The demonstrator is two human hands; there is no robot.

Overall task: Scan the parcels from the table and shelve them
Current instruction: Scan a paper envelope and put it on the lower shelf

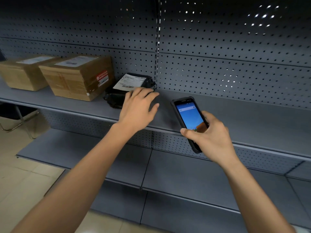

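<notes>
A black bagged parcel [116,96] with a white shipping label lies on the grey shelf [235,113], right of two cardboard boxes. My left hand [138,108] hovers over the parcel's right end with fingers spread, holding nothing. Whether it touches the bag I cannot tell. My right hand [208,138] grips a black handheld scanner [190,118] whose screen is lit, tilted toward the shelf, to the right of the parcel.
The nearer cardboard box [75,78] and a second box [25,71] stand at the shelf's left. A perforated back panel [235,56] rises behind. Lower grey shelves [176,174] jut out below. A metal chair frame [20,120] stands on the tiled floor at left.
</notes>
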